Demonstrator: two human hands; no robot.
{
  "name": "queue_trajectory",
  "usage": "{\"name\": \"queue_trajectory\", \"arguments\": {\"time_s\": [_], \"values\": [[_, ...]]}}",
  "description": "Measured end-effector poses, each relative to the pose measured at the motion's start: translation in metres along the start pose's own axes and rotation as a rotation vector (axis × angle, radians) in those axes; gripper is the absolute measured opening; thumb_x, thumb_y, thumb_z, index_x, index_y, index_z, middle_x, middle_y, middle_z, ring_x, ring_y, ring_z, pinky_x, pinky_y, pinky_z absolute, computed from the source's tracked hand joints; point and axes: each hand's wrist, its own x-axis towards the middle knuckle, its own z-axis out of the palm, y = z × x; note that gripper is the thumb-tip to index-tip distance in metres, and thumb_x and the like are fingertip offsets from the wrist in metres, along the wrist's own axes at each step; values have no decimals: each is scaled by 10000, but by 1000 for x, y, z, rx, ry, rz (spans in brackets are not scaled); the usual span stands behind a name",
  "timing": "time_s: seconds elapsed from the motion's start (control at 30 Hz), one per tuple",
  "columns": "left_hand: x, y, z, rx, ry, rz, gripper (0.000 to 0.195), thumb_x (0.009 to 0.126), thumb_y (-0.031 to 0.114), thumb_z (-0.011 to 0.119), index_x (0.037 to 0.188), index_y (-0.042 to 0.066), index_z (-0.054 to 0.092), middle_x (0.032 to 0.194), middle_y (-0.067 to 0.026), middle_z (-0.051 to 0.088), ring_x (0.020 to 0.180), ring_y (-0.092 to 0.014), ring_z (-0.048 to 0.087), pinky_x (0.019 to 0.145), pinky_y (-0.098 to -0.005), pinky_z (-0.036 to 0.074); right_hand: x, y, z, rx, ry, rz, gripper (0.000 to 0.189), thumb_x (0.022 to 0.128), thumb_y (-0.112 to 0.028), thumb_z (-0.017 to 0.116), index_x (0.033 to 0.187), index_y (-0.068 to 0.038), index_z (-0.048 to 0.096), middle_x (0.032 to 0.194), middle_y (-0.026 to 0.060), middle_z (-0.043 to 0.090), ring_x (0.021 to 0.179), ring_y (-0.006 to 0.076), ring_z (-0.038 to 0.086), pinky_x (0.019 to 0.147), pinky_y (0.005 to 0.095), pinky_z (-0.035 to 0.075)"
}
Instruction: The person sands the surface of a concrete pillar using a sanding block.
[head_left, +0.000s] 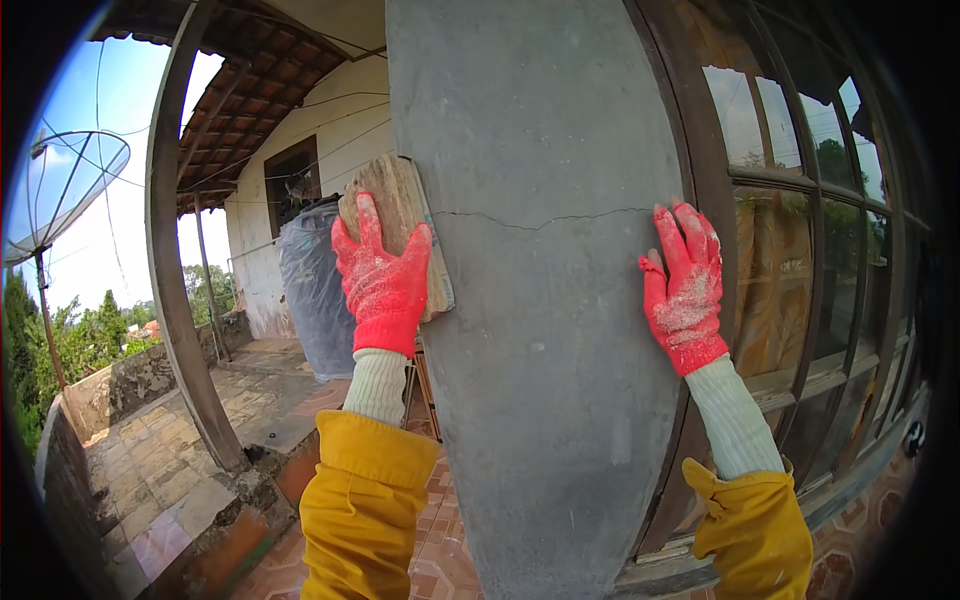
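My left hand (382, 281), in a red knit glove dusted with pale powder, holds a short weathered wooden board (394, 206) against the left edge of a grey plastered wall (555, 360). Its fingers are spread over the board's face, and a strip with blue writing shows along the board's right side. Against the wall's right edge, beside the dark wooden window frame (709, 150), rests my right hand (684, 292). That glove is red and dusty too, with bare fingertips showing, and nothing is seen in the hand. A thin crack (536, 227) crosses the wall between both hands.
Paned windows (772, 277) run along the right. A plastic-wrapped drum-like object (319, 292) stands behind my left hand. Further left are a wooden post (169, 247), a low parapet (135, 375) and a satellite dish (71, 187). Patterned tiles (442, 547) cover the floor below.
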Motion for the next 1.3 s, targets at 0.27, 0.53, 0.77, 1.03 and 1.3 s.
{"name": "queue_trajectory", "arguments": {"time_s": [0.27,0.53,0.77,1.03,1.3], "values": [[-173,-67,-22,-7,-88,365,961,752,267,824,1567,138,332,1560,-314,231,1417,-489,330,1140,-542,328,1,-1,-2,10,26,-3,527,842,-116,679,1353,-61,567,1410,152,500,1304,400,460,1110,518,369],[13,70,-2,130,-10,123,880,824,429,744,1568,190,339,1567,-246,282,1395,-450,373,1119,-519,365,4,-2,-4,36,13,-10,538,837,-104,678,1361,-52,565,1413,161,502,1307,398,466,1130,514,357],[-192,-50,-12,37,-93,244,949,750,290,828,1549,114,347,1569,-311,215,1429,-491,306,1129,-538,348,-3,4,0,11,8,9,535,836,-111,685,1357,-66,572,1410,153,503,1315,391,456,1129,510,360],[-60,-14,4,88,-23,171,899,796,430,765,1558,206,344,1565,-282,249,1365,-484,396,1088,-544,387,-3,6,-2,-36,11,-15,526,835,-108,689,1348,-68,578,1420,151,495,1300,401,463,1119,510,363],[-65,-16,0,-25,-75,50,868,860,348,734,1577,114,304,1589,-256,227,1464,-423,282,1174,-476,303,-1,9,-4,-30,21,8,524,831,-75,685,1345,-63,582,1399,156,509,1289,404,469,1100,492,391]]}}
